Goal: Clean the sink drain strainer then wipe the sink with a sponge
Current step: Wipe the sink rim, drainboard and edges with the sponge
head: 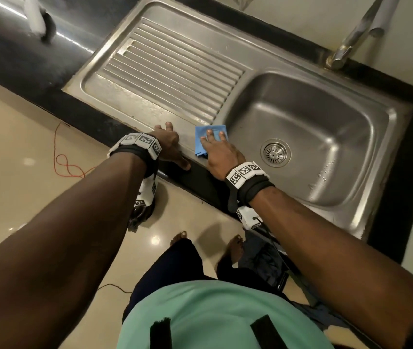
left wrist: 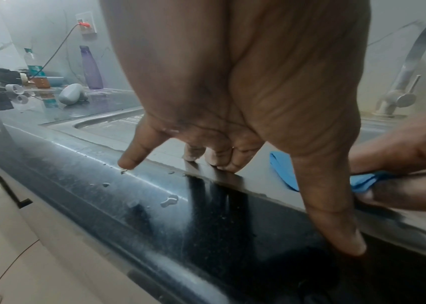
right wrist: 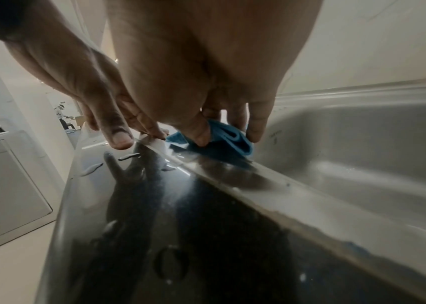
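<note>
Pinching blue sponge point(head: 198, 144) on sink point(head: 288, 96) rim w/ R grip point(head: 221, 157), sponge half hidden; L grip point(head: 170, 144) wide, flat alongside.

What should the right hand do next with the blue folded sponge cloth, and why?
Probably slide the blue folded sponge cloth into the steel sink basin: the right hand holds it on the front rim, and water spots lie on the basin floor.

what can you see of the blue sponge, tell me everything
The blue sponge looks thin and soft, folded like a cloth, layers showing at one edge. It lies on the steel sink rim at the near-left corner of the basin, beside the ribbed drainboard. The right hand covers its near half, fingers on top, thumb pinching the fold.
</note>
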A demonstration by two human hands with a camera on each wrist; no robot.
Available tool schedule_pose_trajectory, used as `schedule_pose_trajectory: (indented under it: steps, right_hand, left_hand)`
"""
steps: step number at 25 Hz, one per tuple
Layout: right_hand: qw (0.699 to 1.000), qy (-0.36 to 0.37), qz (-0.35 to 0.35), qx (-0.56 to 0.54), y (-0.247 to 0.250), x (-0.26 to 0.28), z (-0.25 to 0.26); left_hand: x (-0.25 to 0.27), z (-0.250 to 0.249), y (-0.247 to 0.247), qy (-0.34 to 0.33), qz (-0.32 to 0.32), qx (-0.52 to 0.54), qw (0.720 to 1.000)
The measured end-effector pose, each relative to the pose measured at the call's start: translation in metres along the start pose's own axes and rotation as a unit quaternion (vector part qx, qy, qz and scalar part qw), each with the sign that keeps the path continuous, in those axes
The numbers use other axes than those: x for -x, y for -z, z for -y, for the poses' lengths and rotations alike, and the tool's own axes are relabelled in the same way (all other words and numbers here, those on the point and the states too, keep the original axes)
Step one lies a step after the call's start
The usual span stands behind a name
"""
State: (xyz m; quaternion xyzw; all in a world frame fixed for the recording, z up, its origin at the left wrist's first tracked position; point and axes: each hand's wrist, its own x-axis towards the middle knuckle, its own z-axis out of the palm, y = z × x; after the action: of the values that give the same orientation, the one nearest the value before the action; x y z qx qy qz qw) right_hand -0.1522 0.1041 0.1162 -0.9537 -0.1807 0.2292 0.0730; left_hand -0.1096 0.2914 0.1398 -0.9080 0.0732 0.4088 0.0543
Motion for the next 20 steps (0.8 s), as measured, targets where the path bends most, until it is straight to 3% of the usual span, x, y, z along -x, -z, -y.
schedule_pose_trajectory:
  steps: [7, 12, 20]
  right_hand:
    - [0.999, -0.017, 0.033, 0.012, 0.022, -0.016, 0.035]
    - [0.999, -0.035, 0.02, -0.001, 0.019, -0.023, 0.046]
    - [0.996, -0.065, -0.003, -0.061, 0.004, 0.033, 0.033]
  left_hand:
    - [0.004, 0.006, 0.003, -0.03, -0.014, -0.033, 0.999]
    - [0.018, -0.002, 0.012, -0.042, -0.007, -0.059, 0.997]
    - [0.02, 0.011, 0.007, -0.06, -0.02, -0.089, 0.994]
